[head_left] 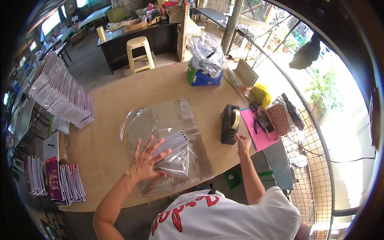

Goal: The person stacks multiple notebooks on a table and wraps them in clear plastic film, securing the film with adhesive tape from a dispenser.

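Observation:
My left hand [148, 160] lies with fingers spread on a white spiral-bound notebook [176, 143] under clear plastic film. The notebook rests on a larger stack of clear plastic sheets [160, 114] near the table's front edge. My right hand [243, 144] is closed in a pinch at the near end of a black tape dispenser [229, 124], where the tape comes off. The strip between the fingers is too small to make out clearly. A pale roll of tape [235, 119] sits in the dispenser.
Wrapped books form a tall stack [66, 90] at the left, with unwrapped purple books [56, 180] nearer. A blue-green box [205, 78] of crumpled plastic stands at the back. Beside the dispenser are pink paper [256, 128], scissors [253, 105] and a patterned pouch [279, 119].

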The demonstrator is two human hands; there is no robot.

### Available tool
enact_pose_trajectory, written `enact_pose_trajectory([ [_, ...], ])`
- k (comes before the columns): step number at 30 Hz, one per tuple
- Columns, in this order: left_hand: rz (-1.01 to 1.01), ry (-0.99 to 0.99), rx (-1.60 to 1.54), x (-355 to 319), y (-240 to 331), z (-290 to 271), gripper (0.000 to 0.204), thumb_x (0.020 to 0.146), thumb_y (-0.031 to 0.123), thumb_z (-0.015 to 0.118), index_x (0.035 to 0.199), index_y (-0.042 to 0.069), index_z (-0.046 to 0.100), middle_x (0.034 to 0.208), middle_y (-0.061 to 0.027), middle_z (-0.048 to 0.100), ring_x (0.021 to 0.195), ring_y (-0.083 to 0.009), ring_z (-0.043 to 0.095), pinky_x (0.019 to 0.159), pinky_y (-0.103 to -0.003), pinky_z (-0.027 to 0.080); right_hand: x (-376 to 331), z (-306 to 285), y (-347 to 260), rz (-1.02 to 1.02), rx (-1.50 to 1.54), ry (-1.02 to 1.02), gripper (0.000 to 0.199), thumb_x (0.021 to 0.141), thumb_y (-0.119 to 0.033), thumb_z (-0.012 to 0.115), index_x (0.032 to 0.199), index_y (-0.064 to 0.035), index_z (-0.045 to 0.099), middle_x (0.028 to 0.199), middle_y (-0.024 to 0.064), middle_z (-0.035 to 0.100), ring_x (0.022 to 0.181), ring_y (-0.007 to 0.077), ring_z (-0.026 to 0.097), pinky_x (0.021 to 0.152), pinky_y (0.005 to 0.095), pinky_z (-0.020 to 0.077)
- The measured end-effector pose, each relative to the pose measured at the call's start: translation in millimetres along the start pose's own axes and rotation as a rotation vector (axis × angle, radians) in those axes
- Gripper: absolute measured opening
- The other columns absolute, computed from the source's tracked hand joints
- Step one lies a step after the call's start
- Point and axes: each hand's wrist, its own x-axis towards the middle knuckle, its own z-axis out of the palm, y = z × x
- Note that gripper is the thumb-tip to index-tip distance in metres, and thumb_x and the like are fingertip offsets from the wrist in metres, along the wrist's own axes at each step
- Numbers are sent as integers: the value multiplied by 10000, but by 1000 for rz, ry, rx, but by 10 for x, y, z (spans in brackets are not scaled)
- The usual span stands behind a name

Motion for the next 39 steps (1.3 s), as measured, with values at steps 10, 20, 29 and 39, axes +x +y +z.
enact_pose_trajectory([
  [10,2,26,-27,-19,-20,34,961,647,779,648,1496,461,329,1643,9,169,1488,-371,199,1137,-708,153,-1024,877,-414,265,1035,-628,416,928,-234,700,1298,-90,575,738,14,570,623,135,545,592,261,445],
  [20,-33,-31,78,-69,169,-162,863,691,674,712,1464,438,411,1622,-11,241,1491,-382,187,1135,-700,136,-1659,1619,-2506,-987,-923,-1020,1233,773,-241,810,1555,-48,-124,881,268,687,798,418,676,699,439,526],
  [29,-390,819,-847,180,354,-461,540,871,316,735,1361,204,537,1528,-110,418,1465,-327,282,1147,-629,177,-1077,711,-2118,-1219,-120,-991,922,627,-266,893,1446,-189,475,1172,142,623,1065,349,577,916,453,466],
  [39,-378,892,-728,-131,500,-219,734,763,349,842,1358,103,490,1472,-188,387,1396,-349,363,1115,-550,312,-1396,1011,-1785,-1177,-42,-822,455,572,-65,853,999,-155,725,1274,93,539,1153,322,464,981,458,417],
])
